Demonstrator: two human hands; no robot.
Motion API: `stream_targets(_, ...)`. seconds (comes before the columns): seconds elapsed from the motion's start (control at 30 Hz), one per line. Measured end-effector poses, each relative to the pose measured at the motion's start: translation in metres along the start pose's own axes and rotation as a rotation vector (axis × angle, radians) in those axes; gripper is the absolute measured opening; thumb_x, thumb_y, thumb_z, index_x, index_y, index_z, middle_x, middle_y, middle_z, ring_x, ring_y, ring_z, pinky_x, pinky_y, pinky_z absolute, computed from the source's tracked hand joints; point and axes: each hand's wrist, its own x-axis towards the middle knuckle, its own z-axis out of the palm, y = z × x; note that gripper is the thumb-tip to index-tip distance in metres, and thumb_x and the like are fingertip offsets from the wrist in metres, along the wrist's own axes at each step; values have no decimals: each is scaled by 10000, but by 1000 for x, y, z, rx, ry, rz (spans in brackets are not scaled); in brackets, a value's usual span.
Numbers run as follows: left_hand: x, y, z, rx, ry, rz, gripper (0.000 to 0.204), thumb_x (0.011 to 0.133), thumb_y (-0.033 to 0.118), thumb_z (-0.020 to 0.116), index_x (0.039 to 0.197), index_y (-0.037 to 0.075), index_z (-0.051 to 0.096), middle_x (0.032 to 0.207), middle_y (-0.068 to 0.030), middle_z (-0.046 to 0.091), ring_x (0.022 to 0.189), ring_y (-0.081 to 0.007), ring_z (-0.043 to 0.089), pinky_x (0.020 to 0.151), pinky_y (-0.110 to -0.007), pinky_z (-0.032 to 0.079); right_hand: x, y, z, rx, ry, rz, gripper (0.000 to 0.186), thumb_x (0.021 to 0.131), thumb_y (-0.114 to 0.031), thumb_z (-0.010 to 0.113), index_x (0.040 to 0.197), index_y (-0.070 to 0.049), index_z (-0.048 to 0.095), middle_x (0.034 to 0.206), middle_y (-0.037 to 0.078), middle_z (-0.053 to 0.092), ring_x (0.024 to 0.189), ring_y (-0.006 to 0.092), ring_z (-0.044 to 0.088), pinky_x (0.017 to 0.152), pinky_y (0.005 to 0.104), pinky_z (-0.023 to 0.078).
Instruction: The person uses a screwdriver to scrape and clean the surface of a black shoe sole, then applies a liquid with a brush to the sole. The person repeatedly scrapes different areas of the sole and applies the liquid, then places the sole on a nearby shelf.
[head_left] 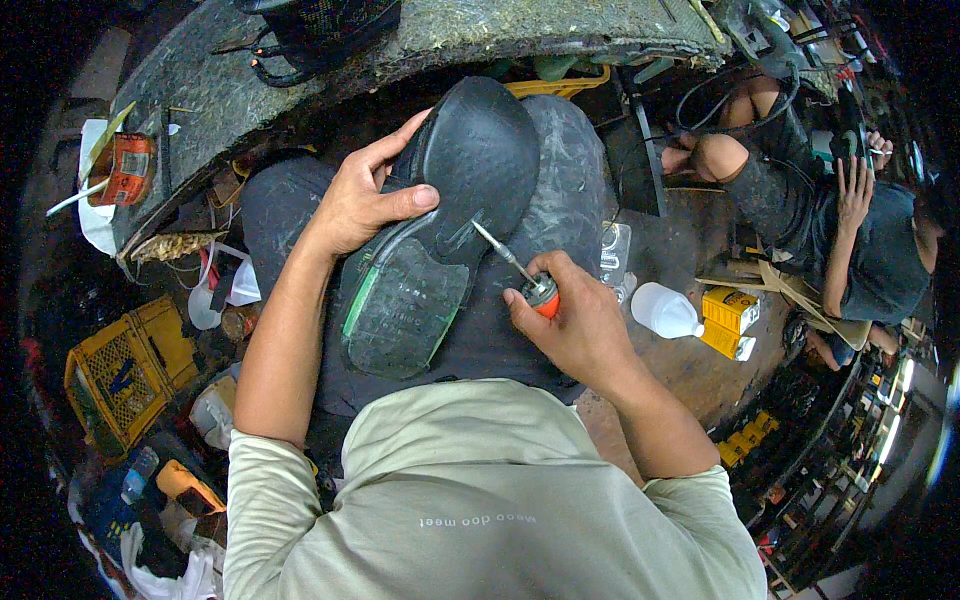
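My left hand (372,200) grips the edge of a black shoe (478,140), which rests across my lap with its underside up. Its lower part (400,315) has a dark, textured patch with a green edge. My right hand (560,310) is closed on a pointed metal tool (541,297) with a short orange and silver handle. The tool's tip touches or hovers at the shoe's middle, near some pale scratched lines; I cannot tell which.
A worn workbench (470,30) spans ahead, with a black bag (320,30) on it. Yellow crates (130,365) lie left. A white jug (665,310) and yellow cans (730,315) stand right. A co-worker in dark clothes (870,250) sits at the right.
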Motion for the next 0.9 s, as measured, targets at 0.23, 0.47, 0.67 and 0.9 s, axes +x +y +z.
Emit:
stream_targets(0.23, 0, 1, 0, 26, 1, 9, 1024, 730, 329, 925, 1557, 1, 417, 1465, -121, 561, 1322, -213, 550, 1155, -355, 394, 3, -4, -6, -3, -77, 130, 369, 902, -359, 763, 1110, -86, 627, 972, 217, 722, 884, 436, 715, 765, 508, 567)
stream_targets(0.47, 0, -1, 0, 25, 7, 18, 1009, 741, 318, 920, 1559, 7, 417, 1465, -118, 562, 1323, -210, 548, 1158, -352, 390, 1, 2, -2, 7, -70, 97, 373, 907, -367, 760, 1109, -83, 627, 989, 217, 721, 899, 436, 714, 768, 506, 566)
stream_targets(0.67, -1, 0, -1, 30, -1, 10, 1001, 744, 304, 918, 1562, 15, 417, 1466, -113, 562, 1315, -204, 554, 1156, -350, 394, 0, 3, 3, -14, 29, -16, 340, 896, -275, 796, 1077, -65, 599, 743, 188, 643, 711, 358, 692, 640, 427, 515)
stream_targets(0.9, -1, 1, 0, 24, 0, 17, 1008, 739, 301, 923, 1563, 18, 415, 1459, -111, 568, 1307, -201, 562, 1153, -352, 401, 2, 1, -5, 8, -90, 125, 393, 903, -379, 768, 1125, -95, 610, 926, 217, 716, 852, 434, 714, 741, 517, 563)
